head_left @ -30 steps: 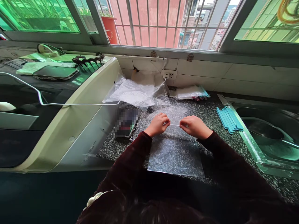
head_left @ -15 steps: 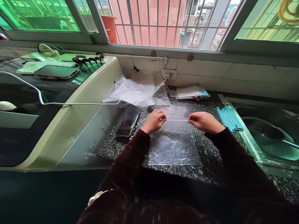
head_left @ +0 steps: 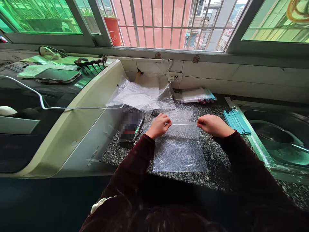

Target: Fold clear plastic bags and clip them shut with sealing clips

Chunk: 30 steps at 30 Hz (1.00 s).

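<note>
A clear plastic zip bag (head_left: 180, 153) lies on the speckled stone counter, its top edge with the closure strip lifted toward the wall side. My left hand (head_left: 159, 125) pinches the left end of that strip between thumb and fingers. At the right end, my right hand (head_left: 214, 125) is closed in a pinch on the same strip. Through the film the counter shows, and I make out nothing inside the bag. Left of my left hand lies a phone (head_left: 131, 127), partly blurred out.
Behind are a pile of clear bags (head_left: 145, 95) and a stack of packed bags (head_left: 198, 95). Blue-green strips (head_left: 237, 122) lie beside the sink (head_left: 265, 161) at right. A white cable (head_left: 91, 108) crosses the pale machine (head_left: 96, 96) at left. A wall socket (head_left: 175, 77) is behind.
My right hand has slid slightly to the right along the strip, still pinching. My left hand and the bag have hardly moved.
</note>
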Available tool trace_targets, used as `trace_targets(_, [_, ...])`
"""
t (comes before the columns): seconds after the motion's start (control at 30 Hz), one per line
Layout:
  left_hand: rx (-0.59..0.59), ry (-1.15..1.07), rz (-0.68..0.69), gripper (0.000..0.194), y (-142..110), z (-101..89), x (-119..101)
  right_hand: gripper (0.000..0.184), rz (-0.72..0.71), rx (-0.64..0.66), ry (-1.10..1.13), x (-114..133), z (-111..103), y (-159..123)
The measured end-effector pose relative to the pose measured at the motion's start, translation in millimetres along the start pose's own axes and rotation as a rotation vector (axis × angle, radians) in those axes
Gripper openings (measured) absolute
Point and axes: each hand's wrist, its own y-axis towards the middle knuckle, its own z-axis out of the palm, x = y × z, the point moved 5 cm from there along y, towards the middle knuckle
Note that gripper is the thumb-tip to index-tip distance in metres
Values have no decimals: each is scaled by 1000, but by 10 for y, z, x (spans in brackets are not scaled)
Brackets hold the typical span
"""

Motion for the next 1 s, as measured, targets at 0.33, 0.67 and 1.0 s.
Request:
trace_targets(0.33, [-2, -12, 6, 8, 0, 8, -7, 16, -47, 4, 8, -6, 29, -2])
trace_targets(0.67, [-2, -18, -1, 9, -5, 24, -24, 11, 18, 13, -29, 36, 9, -17])
trace_targets(1.0, [5, -11, 14, 9, 0, 26, -56, 19, -111, -34, 59, 181, 91, 30])
